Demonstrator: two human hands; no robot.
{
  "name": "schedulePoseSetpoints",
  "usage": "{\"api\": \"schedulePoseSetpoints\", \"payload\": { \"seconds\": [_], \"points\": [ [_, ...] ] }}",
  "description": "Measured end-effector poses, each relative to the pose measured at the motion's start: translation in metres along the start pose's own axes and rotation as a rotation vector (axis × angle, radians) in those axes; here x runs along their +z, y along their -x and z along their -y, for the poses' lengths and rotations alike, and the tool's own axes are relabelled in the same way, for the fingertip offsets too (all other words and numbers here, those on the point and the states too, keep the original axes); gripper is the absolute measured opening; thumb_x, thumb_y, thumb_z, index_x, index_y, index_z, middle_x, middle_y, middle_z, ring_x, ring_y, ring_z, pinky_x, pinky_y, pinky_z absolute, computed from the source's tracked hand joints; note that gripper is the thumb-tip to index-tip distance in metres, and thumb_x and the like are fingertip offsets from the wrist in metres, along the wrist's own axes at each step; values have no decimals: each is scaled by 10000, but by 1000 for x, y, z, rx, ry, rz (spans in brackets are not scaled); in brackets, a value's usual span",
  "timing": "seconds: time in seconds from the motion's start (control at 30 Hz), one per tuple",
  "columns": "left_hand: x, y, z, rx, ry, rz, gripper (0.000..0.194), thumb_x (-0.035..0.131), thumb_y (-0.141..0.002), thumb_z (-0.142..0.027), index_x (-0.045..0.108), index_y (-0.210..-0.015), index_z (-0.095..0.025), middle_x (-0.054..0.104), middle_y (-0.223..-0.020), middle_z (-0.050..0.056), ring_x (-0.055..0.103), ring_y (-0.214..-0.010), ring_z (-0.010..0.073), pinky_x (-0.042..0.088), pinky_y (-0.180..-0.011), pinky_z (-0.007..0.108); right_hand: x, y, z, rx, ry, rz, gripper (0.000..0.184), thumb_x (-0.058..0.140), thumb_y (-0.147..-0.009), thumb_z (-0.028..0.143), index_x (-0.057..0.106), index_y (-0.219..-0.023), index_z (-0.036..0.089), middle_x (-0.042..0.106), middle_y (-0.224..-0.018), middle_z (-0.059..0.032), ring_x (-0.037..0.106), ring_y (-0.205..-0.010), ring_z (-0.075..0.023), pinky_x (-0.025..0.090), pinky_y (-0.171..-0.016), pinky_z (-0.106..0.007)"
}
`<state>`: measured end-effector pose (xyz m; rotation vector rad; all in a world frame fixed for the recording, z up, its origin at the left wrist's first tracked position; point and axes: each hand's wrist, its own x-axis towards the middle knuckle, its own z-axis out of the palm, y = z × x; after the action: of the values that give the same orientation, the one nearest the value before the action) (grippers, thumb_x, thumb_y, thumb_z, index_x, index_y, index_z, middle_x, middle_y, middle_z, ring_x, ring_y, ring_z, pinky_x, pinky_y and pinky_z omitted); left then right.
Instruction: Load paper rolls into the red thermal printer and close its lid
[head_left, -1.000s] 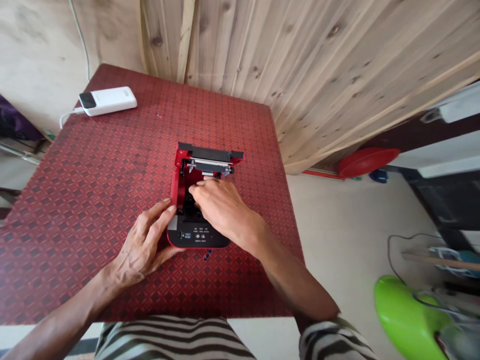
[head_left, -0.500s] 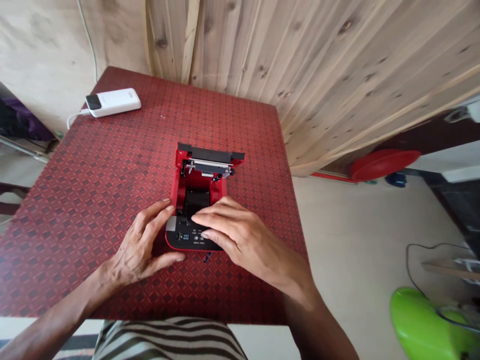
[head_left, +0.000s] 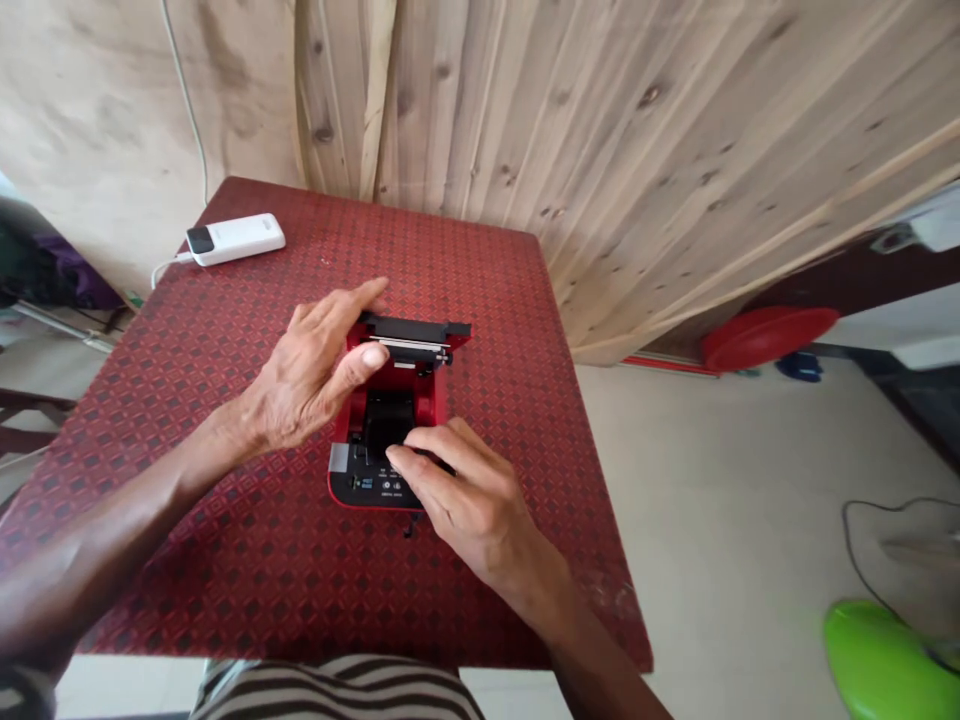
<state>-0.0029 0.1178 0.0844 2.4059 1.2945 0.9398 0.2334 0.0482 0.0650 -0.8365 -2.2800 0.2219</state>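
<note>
A red and black thermal printer (head_left: 427, 400) stands on the table with its lid open, showing a black compartment (head_left: 388, 420). The raised lid (head_left: 416, 329) carries a metal bar along its inner side. My left hand (head_left: 319, 365) is at the lid's left end, fingers and thumb spread on either side of it. Whether it grips the lid I cannot tell. My right hand (head_left: 465, 490) lies over the printer's black front panel (head_left: 367, 488), its fingertips near the compartment's front edge.
The table has a red patterned cover (head_left: 480, 270) and stands against a plank wall. A white power bank (head_left: 236, 239) with a cable lies at its far left corner. On the floor to the right are a red round object and a green plastic object.
My left hand has moved from the printer's front left corner up to the lid's left end. My right hand stays near the front panel. The view has shifted slightly.
</note>
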Motion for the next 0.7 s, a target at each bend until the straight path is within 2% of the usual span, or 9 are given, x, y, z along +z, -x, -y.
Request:
{"api": "schedulePoseSetpoints", "payload": {
  "seconds": [0.07, 0.1, 0.23, 0.37, 0.53, 0.63, 0.7],
  "points": [
    [1, 6, -6, 20, -11, 10, 749, 240, -1071, -678, 417, -1569, -147, 679, -1267, 141, 641, -1120, 270, 479, -1021, 474, 3, 3, 3, -14, 39, -53, 143, 666, -970, 31, 769, -1049, 91, 748, -920, -98, 599, -777, -171, 549, -730, -314],
    [1, 14, -9, 46, -21, 6, 746, 254, -1066, -685, 439, -1555, -152, 684, -1255, 137, 644, -1115, 271, 470, -1021, 469, 4, 5, 4, -21, 52, -73, 144, 664, -971, 30, 766, -1049, 93, 749, -914, -96, 592, -764, -167, 544, -720, -313],
    [8, 56, -23, 172, -82, 23, 722, 366, -1037, -710, 507, -1502, -177, 642, -1391, 156, 603, -1308, 313, 412, -1120, 480, 11, 12, 6, -38, 74, -124, 158, 626, -996, 45, 753, -1063, 109, 753, -896, -84, 589, -745, -163, 549, -699, -308],
    [24, 87, -28, 206, -154, 46, 848, 499, -964, -767, 501, -1502, -112, 621, -1417, 219, 559, -1395, 372, 393, -1164, 517, 15, 15, 7, -6, 77, -113, 151, 656, -984, 54, 750, -1081, 121, 751, -891, -69, 622, -754, -161, 567, -719, -301],
    [37, 90, -25, 235, -223, -35, 810, 725, -899, -650, 505, -1511, -167, 673, -1371, 183, 615, -1348, 356, 445, -1133, 508, 0, 17, 7, 85, 9, -73, 225, 710, -976, 141, 736, -1198, 160, 760, -1004, -93, 672, -851, -194, 594, -803, -338],
    [36, 86, -25, 227, -232, -48, 808, 781, -866, -619, 503, -1517, -230, 695, -1367, 141, 653, -1304, 341, 462, -1117, 510, -16, 22, -10, 223, 29, -138, 274, 706, -984, 168, 740, -1238, 265, 764, -1073, -63, 703, -923, -213, 601, -842, -374],
    [35, 86, -25, 211, -215, -48, 781, 784, -869, -604, 501, -1516, -272, 707, -1356, 112, 671, -1280, 328, 468, -1107, 511, -24, 28, -28, 325, 70, -182, 225, 685, -1001, 191, 769, -1182, 296, 763, -1050, -48, 715, -917, -212, 600, -822, -374]
  ]
}}
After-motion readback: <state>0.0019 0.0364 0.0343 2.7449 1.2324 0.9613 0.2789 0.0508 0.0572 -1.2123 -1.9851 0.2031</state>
